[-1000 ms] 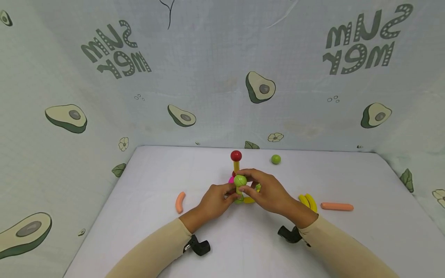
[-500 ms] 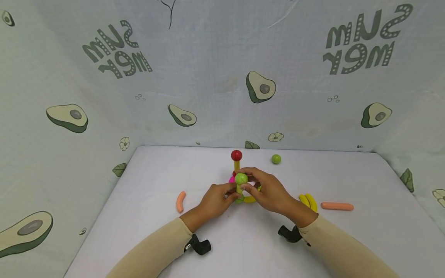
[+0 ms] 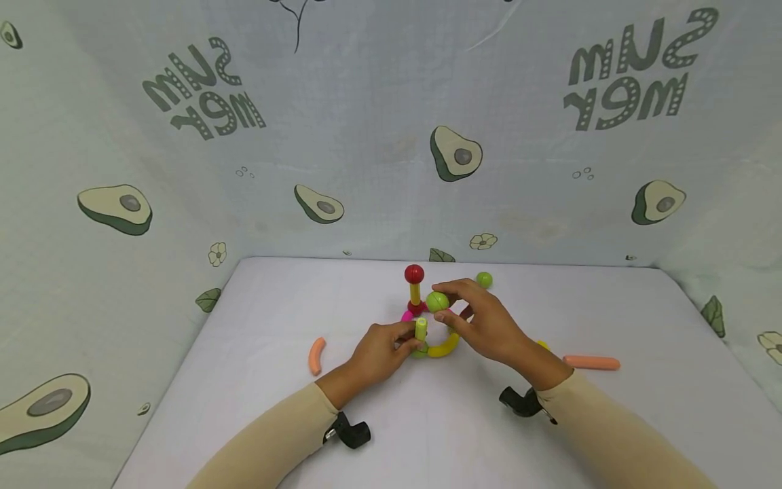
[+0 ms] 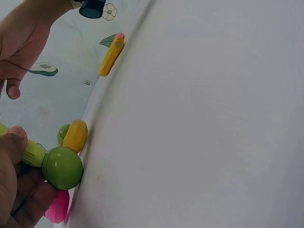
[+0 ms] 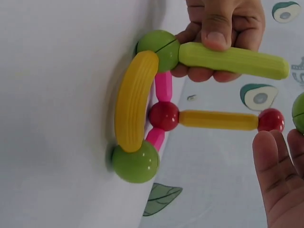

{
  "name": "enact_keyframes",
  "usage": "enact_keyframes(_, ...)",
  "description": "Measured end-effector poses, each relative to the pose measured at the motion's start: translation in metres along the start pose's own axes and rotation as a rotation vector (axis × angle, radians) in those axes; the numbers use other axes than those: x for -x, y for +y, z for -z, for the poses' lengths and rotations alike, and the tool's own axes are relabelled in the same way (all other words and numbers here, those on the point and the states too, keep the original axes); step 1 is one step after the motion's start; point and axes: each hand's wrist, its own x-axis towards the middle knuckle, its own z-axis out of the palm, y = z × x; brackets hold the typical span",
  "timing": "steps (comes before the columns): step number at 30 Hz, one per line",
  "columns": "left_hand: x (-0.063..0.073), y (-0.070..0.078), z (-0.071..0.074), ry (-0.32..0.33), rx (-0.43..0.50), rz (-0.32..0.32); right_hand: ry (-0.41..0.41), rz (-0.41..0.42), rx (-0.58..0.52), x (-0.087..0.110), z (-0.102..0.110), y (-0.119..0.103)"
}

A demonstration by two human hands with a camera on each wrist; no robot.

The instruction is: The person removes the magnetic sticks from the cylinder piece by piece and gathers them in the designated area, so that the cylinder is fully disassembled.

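Pinched between thumb and fingers of my left hand [image 3: 379, 353], a light green stick [image 5: 232, 59] stands upright from a green ball [image 5: 159, 50] of a toy ball-and-stick frame. My right hand [image 3: 489, 329] holds another green ball [image 3: 437, 301] by its fingertips, apart from the stick's top, up and to the right. On the table, the frame's ring has a curved yellow stick [image 5: 133, 102], pink sticks [image 5: 164, 86], a second green ball [image 5: 137, 161] and a red ball [image 5: 164, 116]. A straight yellow stick [image 5: 218, 119] rises from that red ball, topped by another red ball [image 3: 414, 274].
A loose green ball [image 3: 485, 280] lies near the table's back edge. To the left is a curved orange stick [image 3: 316, 356]; a straight orange stick [image 3: 591, 363] lies right. Yellow curved pieces [image 3: 542, 345] are mostly hidden behind the right forearm. Patterned cloth [image 3: 366, 136] hangs behind.
My right hand has moved up and right with the green ball, which was at the top of the light green stick. The stick's top end now shows bare. My left hand stays in place.
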Motion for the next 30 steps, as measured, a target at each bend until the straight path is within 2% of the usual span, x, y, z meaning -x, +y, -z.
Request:
enact_keyframes(13,0.001,0.002,-0.001,-0.007,-0.005,0.041,0.033,-0.092,0.107,-0.006,0.022,0.028)
enact_keyframes(23,0.001,0.004,0.001,-0.003,-0.006,0.027,0.052,-0.275,0.121,-0.012,0.036,0.05)
enact_keyframes(30,0.001,0.004,0.001,-0.011,0.004,0.04,0.063,-0.382,0.128,-0.013,0.046,0.063)
